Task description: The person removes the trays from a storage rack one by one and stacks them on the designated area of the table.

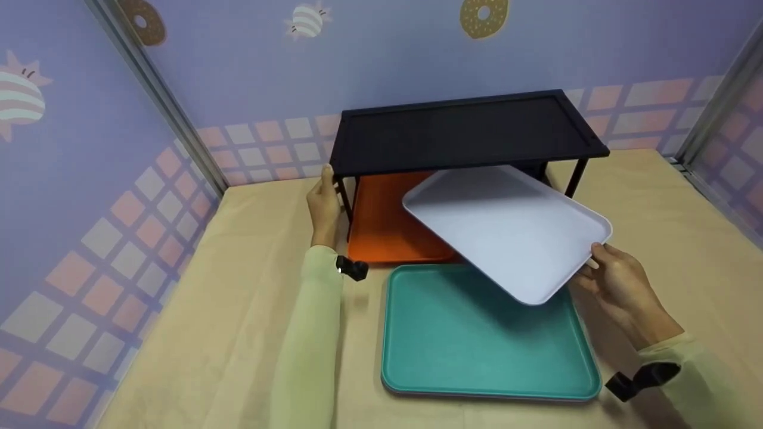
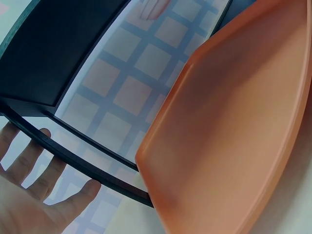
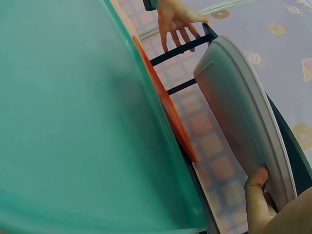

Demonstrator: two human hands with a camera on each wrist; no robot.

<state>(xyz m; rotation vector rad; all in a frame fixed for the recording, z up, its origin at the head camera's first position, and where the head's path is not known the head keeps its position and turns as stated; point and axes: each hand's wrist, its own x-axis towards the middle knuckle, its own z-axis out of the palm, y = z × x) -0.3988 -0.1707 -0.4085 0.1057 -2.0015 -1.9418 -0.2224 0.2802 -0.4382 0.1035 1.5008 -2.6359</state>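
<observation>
My right hand [image 1: 623,289] grips the near right corner of a white tray [image 1: 506,229], its thumb on the rim. Tilted, the tray slants over the teal tray [image 1: 477,345], with its far edge under the top of a black shelf rack [image 1: 465,134]. My left hand [image 1: 323,205] touches the rack at its left front corner. The left wrist view shows its fingers [image 2: 41,178] spread and fairly straight against the black leg [image 2: 92,168]. An orange tray [image 1: 387,223] lies beneath the rack on the left, partly hidden by the white one.
The rack stands on a cream-covered table [image 1: 250,286], near the patterned back wall [image 1: 393,53]. Its right front leg [image 1: 576,177] stands close beside the white tray. A second side wall [image 1: 71,196] borders the table at left.
</observation>
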